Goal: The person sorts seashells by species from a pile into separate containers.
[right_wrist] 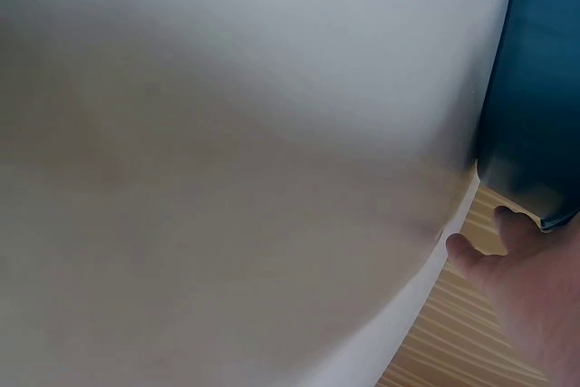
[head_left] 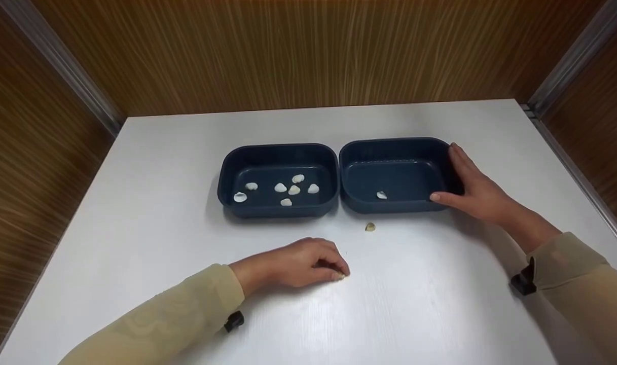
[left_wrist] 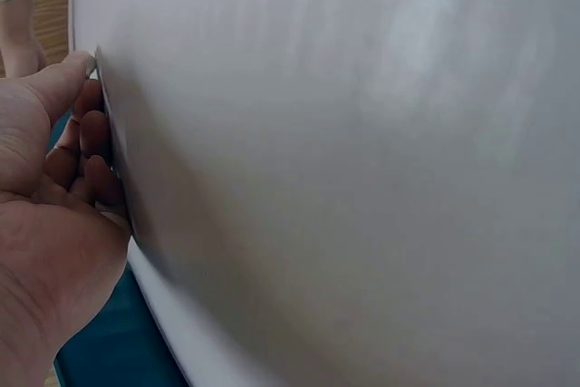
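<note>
My left hand (head_left: 304, 261) is low over the white table, its thumb and forefinger pinching a small pale shell (head_left: 341, 277) mostly hidden by the fingertips. A small yellowish shell (head_left: 370, 227) lies on the table in front of the right dark blue bin (head_left: 389, 207). That bin has one white shell (head_left: 382, 195) near its front wall. At its right end, my right hand (head_left: 483, 196) rests with spread, fairly straight fingers along the side and the thumb at the front rim. In the left wrist view, my left hand's fingers (left_wrist: 95, 133) are curled.
Beside the right bin stands a matching left bin (head_left: 267, 211), their ends touching or nearly so, with several white shells on its floor. Wood-grain panels (head_left: 308, 56) close off the back and both sides of the white table (head_left: 151, 203).
</note>
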A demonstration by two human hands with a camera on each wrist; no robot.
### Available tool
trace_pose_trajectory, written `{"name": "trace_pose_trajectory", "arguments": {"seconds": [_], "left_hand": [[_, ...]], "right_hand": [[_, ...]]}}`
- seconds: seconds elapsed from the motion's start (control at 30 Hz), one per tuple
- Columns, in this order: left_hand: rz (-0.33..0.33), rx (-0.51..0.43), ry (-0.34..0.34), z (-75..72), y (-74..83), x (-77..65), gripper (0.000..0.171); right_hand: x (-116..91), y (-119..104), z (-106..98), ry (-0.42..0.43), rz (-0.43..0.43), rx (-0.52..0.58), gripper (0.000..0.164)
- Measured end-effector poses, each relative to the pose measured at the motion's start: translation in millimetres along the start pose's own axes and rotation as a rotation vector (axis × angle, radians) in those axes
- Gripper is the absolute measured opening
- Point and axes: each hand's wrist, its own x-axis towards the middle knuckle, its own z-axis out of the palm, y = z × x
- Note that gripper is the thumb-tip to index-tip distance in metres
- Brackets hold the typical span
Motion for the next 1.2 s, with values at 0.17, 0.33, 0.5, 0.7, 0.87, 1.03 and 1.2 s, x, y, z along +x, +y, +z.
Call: {"name": "trace_pose_trajectory", "arguments": {"seconds": [0.17, 0.33, 0.5, 0.7, 0.87, 1.03, 1.2], "left_hand": [[0.01, -0.001, 0.019, 0.2, -0.1, 0.3, 0.02], [0.01, 0.014, 0.032, 0.6, 1.1, 0.8, 0.02], [0.001, 0.021, 0.04, 2.2, 1.6, 1.5, 0.021], [0.002, -0.005, 0.041, 2.6, 3.3, -0.4, 0.02], [0.003, 0.01, 0.067, 5.8, 3.5, 0.5, 0.018], [-0.019, 0.022, 0.09, 7.6, 5.9, 1.1, 0.015], [-0.024, 0.036, 0.095, 8.2, 6.4, 1.1, 0.014]], "right_hand": [[-0.4, 0.0, 0.1, -0.001, 0.001, 0.0, 0.113], [-1.0, 0.5, 0.5, 0.003, -0.003, 0.005, 0.114], [-1.4, 1.7, 1.1, 0.011, 0.002, 0.006, 0.114], [-0.5, 2.4, 1.1, 0.009, -0.002, -0.001, 0.114], [0.5, 2.8, 0.6, 0.007, -0.004, -0.001, 0.115], [0.0, 2.8, 0.9, 0.005, -0.005, 0.006, 0.115], [0.7, 2.1, 0.8, 0.003, 0.001, -0.003, 0.115]]}}
